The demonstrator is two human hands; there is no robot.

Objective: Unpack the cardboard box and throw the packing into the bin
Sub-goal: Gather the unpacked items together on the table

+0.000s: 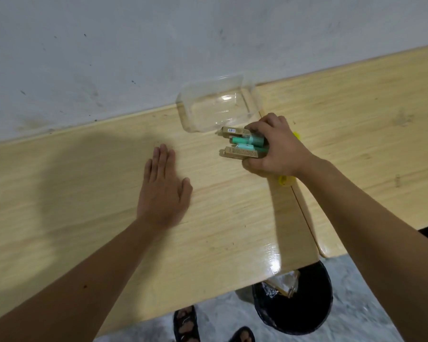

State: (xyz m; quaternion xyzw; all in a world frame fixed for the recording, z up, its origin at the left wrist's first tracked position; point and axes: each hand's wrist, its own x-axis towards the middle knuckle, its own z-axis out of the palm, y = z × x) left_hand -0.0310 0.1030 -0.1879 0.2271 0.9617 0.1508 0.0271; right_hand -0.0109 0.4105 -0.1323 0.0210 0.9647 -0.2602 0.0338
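Note:
My right hand (277, 146) is closed around a bundle of small items (242, 143) on the wooden table (109, 193): two slim brown cartons and some mint-green tubes between them. A clear plastic container (215, 104) stands empty just behind the bundle, against the wall. My left hand (162, 186) lies flat on the table, palm down, fingers together, holding nothing. A black bin (304, 299) stands on the floor below the table's near right corner, with cardboard and silvery packing (282, 283) inside it.
A second wooden table (356, 119) adjoins on the right, with a narrow seam between them. Something yellow (286, 180) shows under my right wrist. A grey wall runs along the back. My sandalled feet (185, 324) stand on the speckled floor.

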